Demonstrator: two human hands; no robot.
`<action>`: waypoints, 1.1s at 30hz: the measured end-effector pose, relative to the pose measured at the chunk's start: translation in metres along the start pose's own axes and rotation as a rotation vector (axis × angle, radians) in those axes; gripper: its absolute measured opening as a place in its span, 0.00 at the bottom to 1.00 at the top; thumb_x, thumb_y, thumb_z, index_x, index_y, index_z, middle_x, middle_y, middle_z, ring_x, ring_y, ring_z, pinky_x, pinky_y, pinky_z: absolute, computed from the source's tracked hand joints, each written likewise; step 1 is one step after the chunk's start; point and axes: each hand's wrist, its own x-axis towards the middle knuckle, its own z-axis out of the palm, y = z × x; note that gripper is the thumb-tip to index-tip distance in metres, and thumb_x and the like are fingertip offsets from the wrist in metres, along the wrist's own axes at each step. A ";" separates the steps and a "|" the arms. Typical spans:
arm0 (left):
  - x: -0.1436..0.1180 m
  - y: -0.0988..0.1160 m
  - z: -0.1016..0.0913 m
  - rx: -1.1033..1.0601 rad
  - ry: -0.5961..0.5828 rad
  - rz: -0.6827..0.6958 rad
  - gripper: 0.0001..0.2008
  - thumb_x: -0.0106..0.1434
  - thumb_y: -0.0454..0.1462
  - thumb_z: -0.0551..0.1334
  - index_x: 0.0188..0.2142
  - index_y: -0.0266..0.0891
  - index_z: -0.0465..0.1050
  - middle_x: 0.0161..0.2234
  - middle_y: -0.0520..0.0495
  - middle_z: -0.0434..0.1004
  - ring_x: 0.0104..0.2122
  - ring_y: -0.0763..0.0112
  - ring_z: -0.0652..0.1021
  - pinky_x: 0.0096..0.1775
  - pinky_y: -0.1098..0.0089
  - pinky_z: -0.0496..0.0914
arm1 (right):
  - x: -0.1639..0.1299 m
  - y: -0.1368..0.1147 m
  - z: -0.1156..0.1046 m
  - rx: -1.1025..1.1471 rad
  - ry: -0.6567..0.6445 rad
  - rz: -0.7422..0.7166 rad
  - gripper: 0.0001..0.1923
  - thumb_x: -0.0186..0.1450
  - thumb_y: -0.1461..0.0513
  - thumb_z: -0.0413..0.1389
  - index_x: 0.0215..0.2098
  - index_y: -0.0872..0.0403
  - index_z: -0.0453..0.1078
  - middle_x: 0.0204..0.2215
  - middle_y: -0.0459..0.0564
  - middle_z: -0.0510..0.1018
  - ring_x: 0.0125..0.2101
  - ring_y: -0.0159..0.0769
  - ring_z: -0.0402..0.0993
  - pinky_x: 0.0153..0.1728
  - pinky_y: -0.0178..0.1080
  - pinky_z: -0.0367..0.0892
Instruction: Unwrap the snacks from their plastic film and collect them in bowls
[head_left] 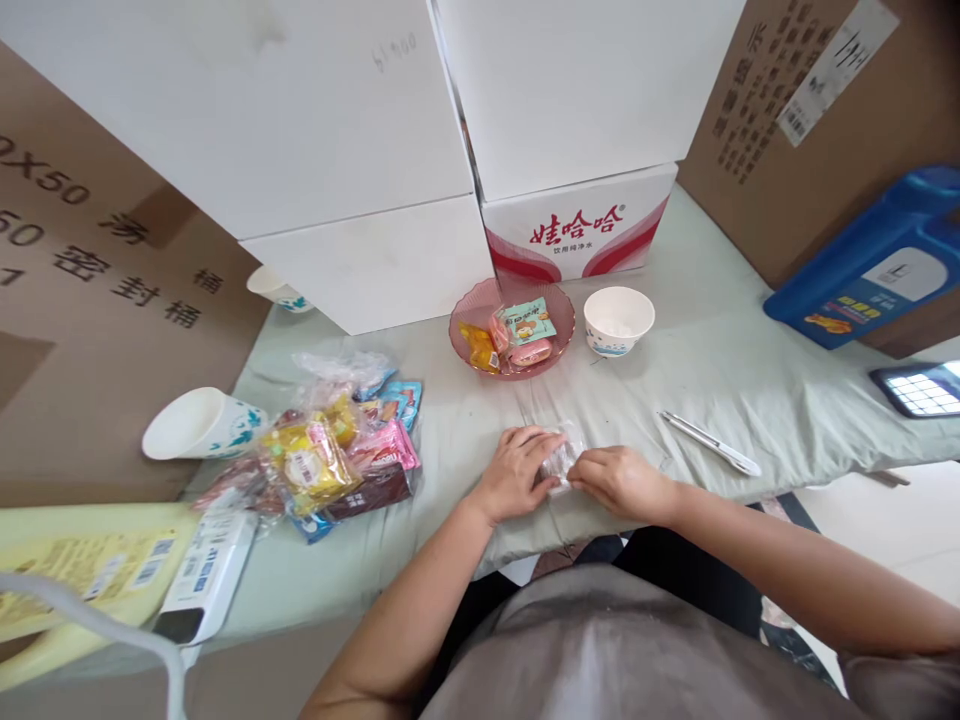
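Note:
A small clear plastic packet (pixel 561 460) lies at the front of the cloth-covered table, its contents hard to make out. My left hand (pixel 514 472) curls around its left side, with the fingers on the far edge and the thumb on the near one. At the packet's right side, my right hand (pixel 624 484) is closed, fingertips pinching the plastic. Beyond my hands stands a pink glass bowl (pixel 459 335) with several wrapped snacks in it. To the right of that bowl is a white paper bowl (pixel 619 315) with a blue print.
A heap of packaged snacks (pixel 337 455) lies on the left beside a tipped paper cup (pixel 202 425). A utility knife (pixel 709 443) rests on the right, near a phone (pixel 919 390) and a blue bottle (pixel 874 260). White cartons (pixel 360 265) wall off the back.

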 end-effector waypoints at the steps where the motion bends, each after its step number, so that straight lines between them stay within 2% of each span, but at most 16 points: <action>1: -0.001 -0.002 0.002 -0.016 0.039 0.006 0.31 0.63 0.39 0.58 0.65 0.42 0.54 0.58 0.39 0.68 0.58 0.54 0.67 0.56 0.51 0.60 | 0.008 0.005 -0.001 -0.019 -0.009 0.053 0.14 0.73 0.60 0.44 0.41 0.55 0.70 0.32 0.51 0.77 0.31 0.33 0.72 0.32 0.35 0.63; 3: -0.003 -0.006 0.005 -0.044 0.133 0.006 0.36 0.61 0.32 0.56 0.67 0.40 0.45 0.61 0.36 0.63 0.59 0.55 0.67 0.57 0.51 0.61 | 0.025 0.013 -0.002 -0.087 -0.027 0.179 0.14 0.73 0.60 0.44 0.42 0.55 0.70 0.34 0.51 0.78 0.31 0.33 0.73 0.32 0.34 0.61; 5: -0.004 -0.009 0.007 -0.061 0.208 -0.006 0.38 0.59 0.28 0.54 0.67 0.39 0.43 0.62 0.34 0.60 0.61 0.56 0.65 0.57 0.51 0.62 | 0.041 0.017 0.002 -0.177 -0.051 0.294 0.13 0.73 0.59 0.45 0.43 0.56 0.70 0.35 0.52 0.78 0.33 0.35 0.74 0.31 0.35 0.59; 7: -0.005 -0.009 0.007 -0.066 0.225 -0.017 0.35 0.59 0.27 0.53 0.65 0.39 0.47 0.61 0.34 0.59 0.61 0.56 0.64 0.58 0.51 0.63 | 0.051 0.018 0.009 -0.247 -0.074 0.365 0.14 0.73 0.59 0.45 0.43 0.56 0.70 0.36 0.53 0.77 0.33 0.36 0.74 0.31 0.35 0.58; 12: -0.001 -0.004 0.007 0.029 0.165 -0.055 0.15 0.66 0.36 0.56 0.52 0.37 0.67 0.57 0.35 0.64 0.57 0.54 0.67 0.57 0.50 0.65 | 0.054 0.027 0.015 -0.311 -0.071 0.412 0.15 0.73 0.58 0.44 0.42 0.56 0.71 0.35 0.53 0.77 0.32 0.38 0.73 0.30 0.37 0.57; 16: 0.004 -0.002 0.010 0.078 0.184 -0.094 0.15 0.63 0.37 0.60 0.49 0.36 0.69 0.52 0.36 0.68 0.55 0.52 0.67 0.56 0.49 0.66 | 0.044 0.044 -0.001 -0.405 0.135 0.564 0.14 0.71 0.59 0.47 0.41 0.58 0.72 0.37 0.58 0.76 0.36 0.43 0.71 0.36 0.40 0.61; 17: 0.005 -0.002 0.011 0.076 0.187 -0.095 0.16 0.63 0.37 0.61 0.50 0.36 0.68 0.51 0.36 0.68 0.55 0.52 0.67 0.56 0.49 0.66 | 0.041 0.045 -0.004 -0.407 0.199 0.539 0.13 0.70 0.60 0.48 0.42 0.58 0.72 0.38 0.59 0.75 0.39 0.44 0.70 0.40 0.42 0.61; 19: 0.005 -0.002 0.012 0.075 0.193 -0.095 0.19 0.62 0.37 0.61 0.52 0.36 0.67 0.52 0.36 0.68 0.55 0.52 0.67 0.56 0.48 0.66 | 0.035 0.041 -0.002 -0.345 0.246 0.320 0.12 0.70 0.61 0.49 0.44 0.57 0.72 0.43 0.58 0.75 0.45 0.45 0.68 0.46 0.44 0.61; 21: 0.004 -0.003 0.013 0.098 0.208 -0.118 0.23 0.60 0.37 0.62 0.55 0.35 0.65 0.53 0.36 0.67 0.56 0.51 0.66 0.57 0.48 0.65 | 0.029 0.031 0.008 -0.250 0.188 0.049 0.11 0.70 0.61 0.50 0.45 0.55 0.72 0.47 0.56 0.75 0.49 0.44 0.66 0.50 0.44 0.61; 22: 0.003 -0.004 0.013 0.120 0.219 -0.145 0.25 0.60 0.38 0.63 0.56 0.34 0.64 0.54 0.35 0.67 0.57 0.50 0.66 0.58 0.47 0.65 | 0.026 0.026 0.013 -0.219 0.143 -0.030 0.11 0.70 0.61 0.50 0.45 0.54 0.72 0.48 0.55 0.75 0.50 0.43 0.66 0.50 0.44 0.61; 25: -0.004 -0.007 0.014 0.182 0.251 -0.243 0.28 0.59 0.41 0.65 0.57 0.33 0.64 0.55 0.34 0.66 0.58 0.47 0.64 0.58 0.46 0.64 | 0.021 0.024 0.014 -0.185 0.048 -0.042 0.10 0.69 0.64 0.50 0.44 0.54 0.73 0.44 0.54 0.77 0.44 0.40 0.69 0.45 0.42 0.65; 27: -0.008 -0.009 0.013 0.184 0.247 -0.268 0.28 0.60 0.42 0.64 0.57 0.34 0.64 0.56 0.35 0.66 0.58 0.47 0.64 0.58 0.46 0.64 | 0.023 0.035 -0.007 -0.188 0.093 0.000 0.13 0.69 0.67 0.47 0.42 0.54 0.74 0.40 0.54 0.78 0.40 0.38 0.70 0.42 0.39 0.66; 29: -0.009 -0.009 0.012 0.169 0.233 -0.272 0.26 0.61 0.41 0.63 0.57 0.35 0.65 0.56 0.36 0.67 0.58 0.48 0.64 0.58 0.46 0.64 | 0.032 0.053 -0.043 -0.234 0.257 0.082 0.16 0.68 0.69 0.45 0.43 0.55 0.74 0.41 0.55 0.77 0.43 0.38 0.71 0.43 0.38 0.66; 31: -0.008 -0.007 0.010 0.158 0.215 -0.287 0.25 0.61 0.41 0.63 0.56 0.35 0.65 0.55 0.36 0.67 0.58 0.49 0.65 0.58 0.46 0.64 | 0.048 0.074 -0.082 -0.339 0.412 0.263 0.16 0.69 0.66 0.46 0.45 0.55 0.74 0.45 0.56 0.76 0.47 0.40 0.70 0.46 0.39 0.64; 32: -0.006 -0.005 0.009 0.156 0.204 -0.298 0.25 0.61 0.41 0.63 0.56 0.34 0.66 0.55 0.35 0.68 0.58 0.49 0.65 0.58 0.46 0.64 | 0.058 0.085 -0.098 -0.398 0.431 0.389 0.16 0.69 0.65 0.47 0.47 0.54 0.74 0.48 0.57 0.75 0.49 0.43 0.69 0.45 0.40 0.64; 33: -0.005 -0.004 0.008 0.154 0.192 -0.307 0.25 0.60 0.41 0.63 0.56 0.33 0.66 0.55 0.35 0.68 0.58 0.49 0.65 0.58 0.46 0.64 | 0.070 0.096 -0.111 -0.438 0.373 0.489 0.15 0.69 0.64 0.47 0.47 0.54 0.74 0.47 0.58 0.76 0.48 0.44 0.69 0.44 0.40 0.64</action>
